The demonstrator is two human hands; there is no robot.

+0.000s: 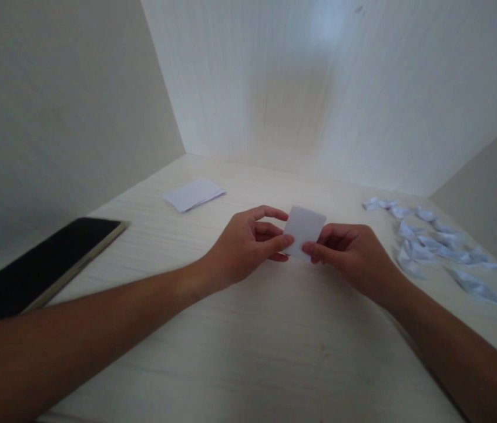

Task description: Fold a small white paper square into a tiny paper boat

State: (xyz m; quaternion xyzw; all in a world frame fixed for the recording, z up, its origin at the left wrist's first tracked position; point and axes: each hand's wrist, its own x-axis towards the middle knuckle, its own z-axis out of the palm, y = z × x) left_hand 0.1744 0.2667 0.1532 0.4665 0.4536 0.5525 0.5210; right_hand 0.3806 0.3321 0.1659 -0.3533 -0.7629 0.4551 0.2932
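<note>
Between both hands, a small, roughly square piece of white paper [305, 226] is held up just above the pale tabletop. My left hand [252, 241] pinches its left edge, thumb in front and fingers spread behind. At the lower right corner, my right hand [348, 252] grips the same paper between thumb and curled fingers. Whether the paper has several layers cannot be made out. To the right of my right hand lie several folded white paper pieces [425, 244], pointed in shape and somewhat blurred.
A stack of white paper sheets [195, 194] rests at the back left. Nearer on the left is a dark, flat tablet-like device [50, 264] with a light edge. Pale walls [292, 88] enclose the wood-grained tabletop [248, 352] at the back and both sides.
</note>
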